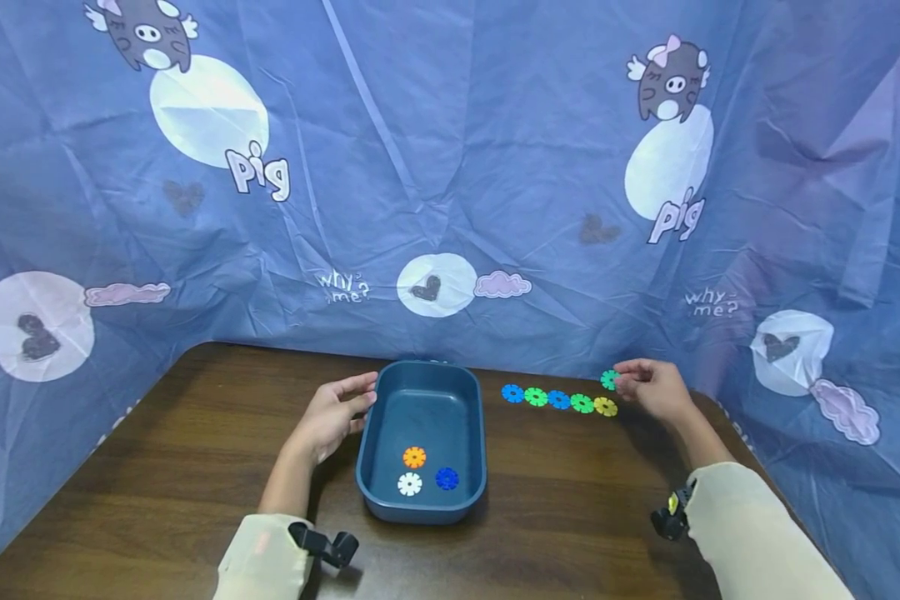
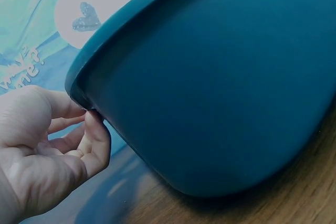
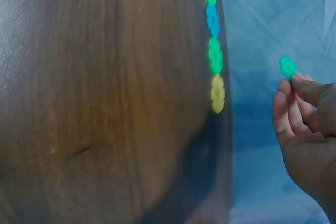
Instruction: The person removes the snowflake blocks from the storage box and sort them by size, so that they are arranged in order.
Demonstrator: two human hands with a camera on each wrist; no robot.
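Note:
At the left side of a dark blue plastic basin (image 1: pixel 422 510), my left hand (image 1: pixel 328 421) grips the rim with its fingertips. The left wrist view shows its curled fingers (image 2: pixel 95 142) under the edge of the basin. Inside lie an orange disc (image 1: pixel 415 457), a white disc (image 1: pixel 410 484) and a dark blue disc (image 1: pixel 447 478), all notched like snowflake discs. My right hand (image 1: pixel 656 390) pinches a green snowflake disc (image 3: pixel 287 66) between thumb and fingers, held up above the table. Close by, a yellow disc (image 1: pixel 605 407) ends a row of discs.
The row continues leftward with green and blue discs (image 1: pixel 558 400), edge to edge near the back of the brown wooden table (image 1: pixel 562 517). A blue printed curtain (image 1: pixel 435 208) hangs right behind the table and along its sides.

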